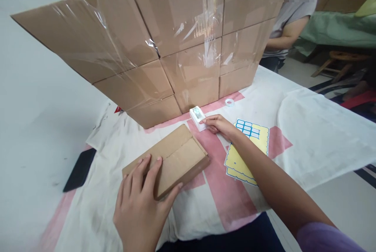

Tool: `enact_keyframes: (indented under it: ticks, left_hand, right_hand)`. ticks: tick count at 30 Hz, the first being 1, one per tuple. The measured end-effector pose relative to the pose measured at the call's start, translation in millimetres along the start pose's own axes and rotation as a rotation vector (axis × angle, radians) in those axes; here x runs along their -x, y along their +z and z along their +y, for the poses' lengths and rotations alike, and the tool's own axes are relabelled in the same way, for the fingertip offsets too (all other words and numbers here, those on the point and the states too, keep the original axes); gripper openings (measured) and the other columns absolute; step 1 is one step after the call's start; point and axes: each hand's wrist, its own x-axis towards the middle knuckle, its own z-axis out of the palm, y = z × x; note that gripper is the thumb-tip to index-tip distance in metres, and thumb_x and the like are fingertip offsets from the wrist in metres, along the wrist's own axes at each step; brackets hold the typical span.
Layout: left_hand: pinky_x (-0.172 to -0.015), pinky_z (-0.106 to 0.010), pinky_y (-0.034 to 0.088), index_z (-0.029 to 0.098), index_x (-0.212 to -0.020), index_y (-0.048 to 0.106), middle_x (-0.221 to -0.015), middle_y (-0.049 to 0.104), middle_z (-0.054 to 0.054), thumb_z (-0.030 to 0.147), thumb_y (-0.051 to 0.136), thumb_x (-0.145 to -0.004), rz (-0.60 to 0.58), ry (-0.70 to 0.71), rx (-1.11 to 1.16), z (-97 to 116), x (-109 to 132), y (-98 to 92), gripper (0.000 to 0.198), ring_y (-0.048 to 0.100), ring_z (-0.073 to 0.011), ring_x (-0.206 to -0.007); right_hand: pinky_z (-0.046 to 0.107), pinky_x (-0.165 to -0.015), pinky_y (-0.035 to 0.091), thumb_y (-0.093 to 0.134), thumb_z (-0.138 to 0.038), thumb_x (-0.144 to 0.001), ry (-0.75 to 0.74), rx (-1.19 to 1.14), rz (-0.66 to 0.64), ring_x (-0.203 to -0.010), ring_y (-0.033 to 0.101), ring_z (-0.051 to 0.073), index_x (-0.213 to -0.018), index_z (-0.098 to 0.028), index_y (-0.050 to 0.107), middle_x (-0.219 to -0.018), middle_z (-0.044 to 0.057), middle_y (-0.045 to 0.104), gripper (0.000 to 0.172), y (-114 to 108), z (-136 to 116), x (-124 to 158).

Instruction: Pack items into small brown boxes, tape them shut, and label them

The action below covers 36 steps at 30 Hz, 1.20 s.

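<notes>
My left hand grips the near left part of a flat brown cardboard box, its fingers spread over the top and its thumb along the near side. Beyond that box, my right hand pinches the near right end of a small white box, which has a greenish picture or window on top. The small box rests on the cloth close to the foot of the tall stack. Under my right forearm lie yellow sheets with blue edging, and blue-framed labels on top of them.
Taped cardboard boxes stand like a wall along the table's far side. A roll of clear tape lies to the right, a dark flat object at the left edge. Behind the boxes sits another person; a wooden stool stands farther right.
</notes>
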Motion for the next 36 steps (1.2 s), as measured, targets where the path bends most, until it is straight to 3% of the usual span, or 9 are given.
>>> enact_keyframes:
  ticks: [7, 17, 25, 32, 36]
  left_hand:
    - [-0.1, -0.045, 0.046, 0.025, -0.138, 0.057, -0.14, 0.063, -0.01, 0.054, 0.069, -0.086, 0.019, 0.019, 0.004, -0.4, -0.3, -1.0, 0.06, 0.061, -0.0329, -0.12]
    - [-0.099, -0.047, 0.047, 0.026, -0.14, 0.056, -0.141, 0.063, -0.01, 0.054, 0.068, -0.087, 0.006, 0.022, 0.014, -1.2, -1.5, -0.2, 0.062, 0.062, -0.034, -0.119]
    - [-0.1, -0.048, 0.046, 0.026, -0.141, 0.055, -0.143, 0.062, -0.011, 0.055, 0.068, -0.086, 0.001, 0.031, 0.025, -1.7, -2.2, 0.2, 0.064, 0.062, -0.035, -0.117]
    - [-0.101, -0.048, 0.046, 0.026, -0.142, 0.055, -0.143, 0.062, -0.01, 0.053, 0.07, -0.086, -0.009, 0.018, 0.03, -2.2, -2.1, -0.2, 0.064, 0.061, -0.0341, -0.12]
    - [-0.1, -0.048, 0.047, 0.028, -0.144, 0.052, -0.144, 0.061, -0.009, 0.052, 0.07, -0.085, -0.009, 0.014, 0.025, -2.2, -2.0, -1.4, 0.067, 0.062, -0.0339, -0.118]
  right_hand:
    - [0.027, -0.047, 0.013, 0.072, -0.03, -0.071, 0.076, 0.152, 0.023, -0.042, 0.024, 0.007, -0.073, -0.011, 0.074, -0.039, -0.008, 0.034, 0.019, 1.4, -6.2, 2.4]
    - [0.026, -0.045, 0.012, 0.07, -0.028, -0.074, 0.092, 0.138, 0.064, -0.042, 0.02, 0.006, -0.062, -0.015, 0.064, -0.039, -0.009, 0.03, 0.018, 3.0, -9.1, 4.3]
    - [0.023, -0.039, 0.012, 0.068, -0.021, -0.077, 0.279, -0.003, 0.128, -0.038, 0.017, 0.006, -0.072, -0.013, 0.068, -0.036, -0.01, 0.029, 0.009, 7.0, -4.3, 2.7]
    - [0.021, -0.038, 0.012, 0.071, -0.024, -0.077, 0.275, 0.001, 0.102, -0.036, 0.018, 0.005, -0.071, -0.013, 0.067, -0.035, -0.009, 0.031, 0.013, 4.3, -1.8, 0.2]
    - [0.022, -0.039, 0.01, 0.068, -0.037, -0.086, 0.268, 0.033, 0.145, -0.035, 0.016, 0.005, -0.071, -0.012, 0.07, -0.034, -0.009, 0.029, 0.029, 7.0, -0.5, -1.1]
